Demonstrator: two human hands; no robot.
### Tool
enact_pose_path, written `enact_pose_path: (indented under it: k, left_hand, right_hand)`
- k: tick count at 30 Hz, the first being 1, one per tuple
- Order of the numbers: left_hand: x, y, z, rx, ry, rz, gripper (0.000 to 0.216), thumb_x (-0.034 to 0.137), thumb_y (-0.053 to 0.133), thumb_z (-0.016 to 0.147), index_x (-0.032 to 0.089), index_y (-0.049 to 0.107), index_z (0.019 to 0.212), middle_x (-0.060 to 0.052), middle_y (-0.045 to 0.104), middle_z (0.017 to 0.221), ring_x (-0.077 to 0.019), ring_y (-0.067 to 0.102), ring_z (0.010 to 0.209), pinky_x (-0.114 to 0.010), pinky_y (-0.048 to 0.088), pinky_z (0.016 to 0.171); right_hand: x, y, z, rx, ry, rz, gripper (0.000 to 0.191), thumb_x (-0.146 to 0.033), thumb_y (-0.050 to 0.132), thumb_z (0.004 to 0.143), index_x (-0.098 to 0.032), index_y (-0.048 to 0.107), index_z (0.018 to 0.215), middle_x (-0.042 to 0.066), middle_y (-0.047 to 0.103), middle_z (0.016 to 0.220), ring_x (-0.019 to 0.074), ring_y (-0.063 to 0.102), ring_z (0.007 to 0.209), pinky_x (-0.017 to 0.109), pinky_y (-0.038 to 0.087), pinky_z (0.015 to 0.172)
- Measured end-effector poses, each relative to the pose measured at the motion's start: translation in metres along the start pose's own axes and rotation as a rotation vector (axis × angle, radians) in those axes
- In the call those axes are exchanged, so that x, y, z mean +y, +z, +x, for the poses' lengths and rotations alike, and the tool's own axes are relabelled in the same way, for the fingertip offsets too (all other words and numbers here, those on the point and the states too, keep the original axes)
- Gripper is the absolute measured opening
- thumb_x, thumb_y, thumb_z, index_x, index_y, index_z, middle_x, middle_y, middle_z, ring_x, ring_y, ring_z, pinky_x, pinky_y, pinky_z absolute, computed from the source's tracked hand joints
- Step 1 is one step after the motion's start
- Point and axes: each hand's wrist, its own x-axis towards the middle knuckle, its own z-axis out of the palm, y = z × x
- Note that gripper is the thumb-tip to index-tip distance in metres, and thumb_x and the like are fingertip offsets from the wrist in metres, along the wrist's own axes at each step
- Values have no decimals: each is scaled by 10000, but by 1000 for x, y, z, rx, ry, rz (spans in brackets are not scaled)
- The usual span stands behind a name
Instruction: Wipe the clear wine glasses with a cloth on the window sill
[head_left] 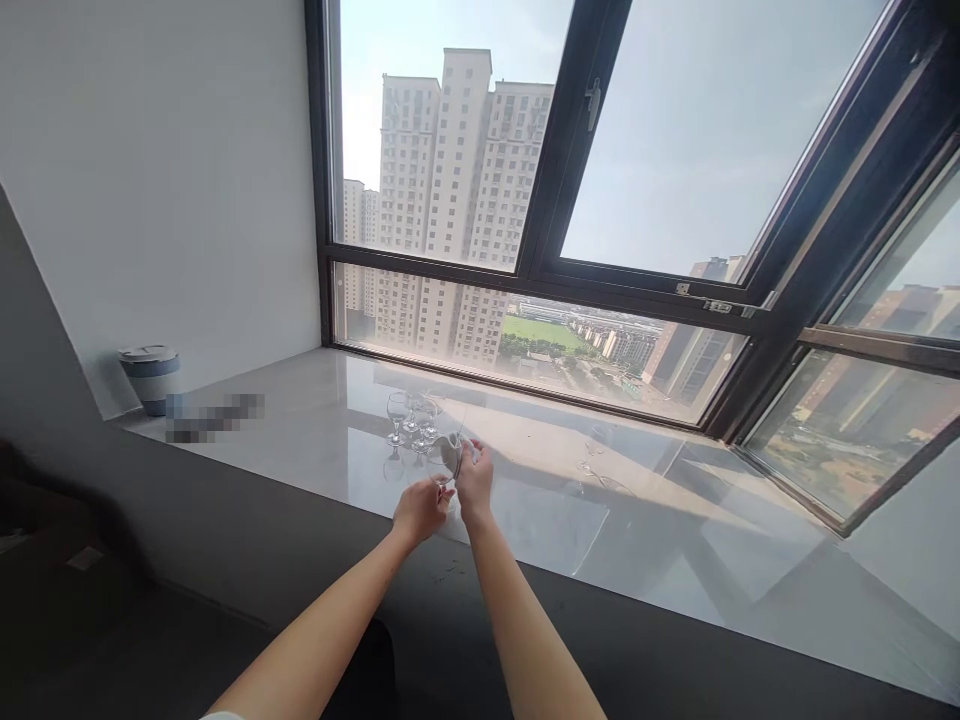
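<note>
My left hand (421, 508) is closed around the lower part of a clear stemmed glass (437, 460), which is tilted above the sill. Pressed against the glass bowl is a pale grey cloth (451, 452), pinched in the fingers of my right hand (474, 480). Whether the cloth reaches inside the bowl is hard to make out. Just behind my hands, several clear stemmed glasses (397, 412) stand upright in a group. Farther right on the sill is another clear glass (592, 455), faint against the glare.
The glossy stone windowsill (525, 510) has a front edge near my wrists. At its left end stands a blue and white lidded tub (151, 378), beside a pixelated object (214, 418). A dark window frame (525, 385) borders the back.
</note>
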Motion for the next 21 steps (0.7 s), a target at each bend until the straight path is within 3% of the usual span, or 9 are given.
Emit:
enact_pose_path:
  k: [3, 9, 14, 21]
  left_hand:
    - [-2, 2, 3, 16, -37, -39, 299, 363, 419, 915, 194, 643, 1018, -93, 707, 882, -212, 657, 881, -269, 399, 739]
    - [-8, 4, 14, 59, -164, -198, 324, 407, 458, 898, 182, 671, 802, -86, 703, 819, -190, 648, 840, -251, 402, 715]
    - [-11, -2, 19, 127, -127, -414, 262, 299, 448, 892, 205, 691, 860, -58, 711, 987, -152, 640, 859, -213, 410, 680]
    - [-24, 3, 29, 210, -206, -430, 296, 258, 431, 874, 165, 641, 688, -59, 691, 782, -142, 607, 745, -216, 390, 644]
  right_hand:
    - [-10, -4, 0, 37, -3, 60, 473, -491, 353, 907, -137, 452, 1205, 99, 670, 935, 187, 623, 746, 272, 462, 664]
    - [9, -13, -13, 73, 57, -191, 450, -431, 285, 934, -139, 415, 1251, 114, 663, 964, 216, 634, 838, 288, 455, 740]
    - [24, -4, -30, -115, 22, -285, 428, -393, 268, 942, -171, 435, 1268, 116, 665, 1069, 227, 638, 966, 290, 461, 765]
    - [16, 5, -35, -160, 68, -294, 426, -360, 255, 956, -169, 440, 1289, 123, 666, 1106, 220, 640, 992, 293, 474, 780]
